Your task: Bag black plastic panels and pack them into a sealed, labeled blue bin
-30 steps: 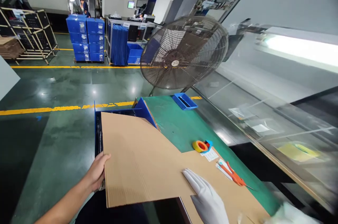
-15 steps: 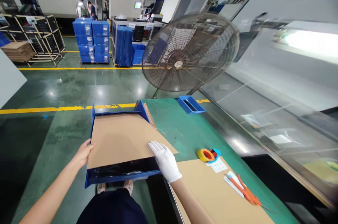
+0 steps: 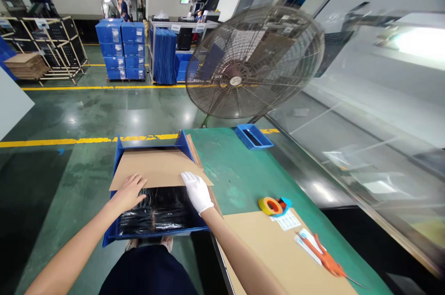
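A brown cardboard sheet (image 3: pixel 156 165) covers the far part of a blue box (image 3: pixel 156 231) and overlaps its left and right sides. In front of the sheet, the box shows items wrapped in shiny black plastic (image 3: pixel 163 216). My bare left hand (image 3: pixel 130 193) rests at the sheet's near left edge, fingers stretched over it and thumb apart. At the near right corner lies my right hand (image 3: pixel 198 193) in a white glove, its fingers extended flat on the cardboard.
Right of the box stands a green-topped table (image 3: pixel 232 174) with cardboard (image 3: pixel 250 244), yellow tape (image 3: pixel 269 206), orange-handled cutters (image 3: pixel 325 255) and a blue tray (image 3: pixel 253 136). A large fan (image 3: pixel 255 63) stands behind it. Stacked blue boxes (image 3: pixel 120 49) and a co-worker (image 3: pixel 123 7) are farther off.
The cardboard sheet has shifted away from me, exposing more black-wrapped items. My left hand has moved from the sheet's left side onto its near edge; my right hand has moved left.
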Available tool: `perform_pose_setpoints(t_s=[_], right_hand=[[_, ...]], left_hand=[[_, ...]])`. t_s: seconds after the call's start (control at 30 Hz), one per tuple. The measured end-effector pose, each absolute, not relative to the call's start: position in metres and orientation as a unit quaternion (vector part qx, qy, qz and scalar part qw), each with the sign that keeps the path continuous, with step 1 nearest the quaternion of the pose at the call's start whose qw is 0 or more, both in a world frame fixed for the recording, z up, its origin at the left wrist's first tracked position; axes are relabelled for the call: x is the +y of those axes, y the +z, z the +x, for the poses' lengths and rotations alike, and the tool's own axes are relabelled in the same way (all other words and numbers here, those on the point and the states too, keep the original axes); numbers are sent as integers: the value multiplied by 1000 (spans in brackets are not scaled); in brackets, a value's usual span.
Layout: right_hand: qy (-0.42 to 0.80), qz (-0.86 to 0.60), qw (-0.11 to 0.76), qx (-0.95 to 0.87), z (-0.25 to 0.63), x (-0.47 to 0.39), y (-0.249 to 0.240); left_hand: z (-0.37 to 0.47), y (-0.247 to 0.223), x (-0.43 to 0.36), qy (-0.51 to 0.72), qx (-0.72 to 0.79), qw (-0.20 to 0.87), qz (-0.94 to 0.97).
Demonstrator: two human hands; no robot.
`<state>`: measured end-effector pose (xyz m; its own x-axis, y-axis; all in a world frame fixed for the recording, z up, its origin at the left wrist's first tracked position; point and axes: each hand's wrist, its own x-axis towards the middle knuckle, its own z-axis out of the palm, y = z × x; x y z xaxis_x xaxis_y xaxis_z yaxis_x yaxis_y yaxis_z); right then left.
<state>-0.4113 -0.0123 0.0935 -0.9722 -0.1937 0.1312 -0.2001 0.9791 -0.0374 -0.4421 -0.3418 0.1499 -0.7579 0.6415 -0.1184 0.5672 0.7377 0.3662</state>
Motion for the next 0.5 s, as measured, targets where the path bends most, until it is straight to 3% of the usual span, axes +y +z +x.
perform_pose_setpoints(t_s=[0.2, 0.5], right_hand=[[26, 100, 48, -994, -405, -12, 93], [51, 69, 50, -995, -389, -17, 71]], left_hand=[[-445, 128, -332, 83, 930, 127, 336], [-437, 117, -332, 122, 923, 174, 322]])
